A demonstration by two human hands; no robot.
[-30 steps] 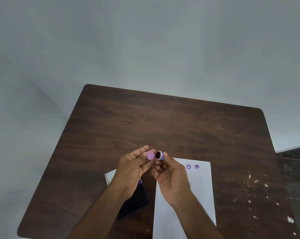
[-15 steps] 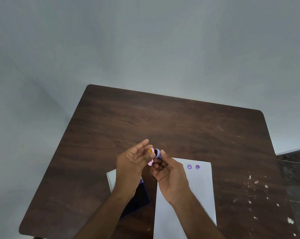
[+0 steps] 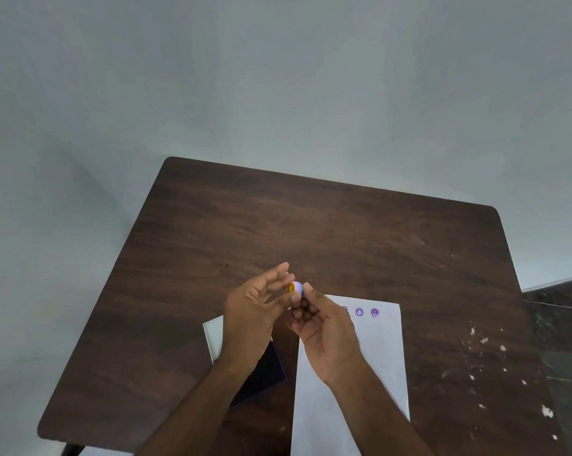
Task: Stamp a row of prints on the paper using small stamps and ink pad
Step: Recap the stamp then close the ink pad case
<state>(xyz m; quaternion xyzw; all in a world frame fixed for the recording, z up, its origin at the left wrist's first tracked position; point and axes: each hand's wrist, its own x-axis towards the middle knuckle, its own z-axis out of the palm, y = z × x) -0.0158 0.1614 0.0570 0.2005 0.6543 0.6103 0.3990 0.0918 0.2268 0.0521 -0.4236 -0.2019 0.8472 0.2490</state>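
Above the dark wooden tabletop, the right hand and left hand meet on a small round stamp, pinched in their shared grip. Below that grip lies white paper bearing purple prints just to its right; the dark ink pad sits lower left.

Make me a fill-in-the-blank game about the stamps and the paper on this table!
1. The small stamp is held up between both ____.
2. The prints on the white paper are ____ in colour.
3. The dark ink pad lies to the ____ of the paper.
4. The paper rests on a ____ table.

Missing words: hands; purple; left; brown
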